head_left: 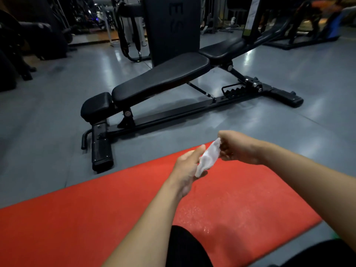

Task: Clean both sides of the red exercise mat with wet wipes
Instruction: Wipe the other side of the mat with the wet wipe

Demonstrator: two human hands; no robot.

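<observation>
Both hands, left hand (pixel 187 166) and right hand (pixel 236 147), pinch one wipe (pixel 208 158) above the red mat (pixel 96 218); black bench (pixel 159 79) stands just beyond.

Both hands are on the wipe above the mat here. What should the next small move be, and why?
Probably lower the wet wipe onto the red mat and wipe. The left hand and right hand hold it bunched in the air, clear of the mat, which shows wet specks only near the knee.

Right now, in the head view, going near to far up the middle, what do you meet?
Dark-clothed knee → red exercise mat → left hand and right hand holding the white wet wipe → grey floor → black weight bench → tall black machine.
</observation>
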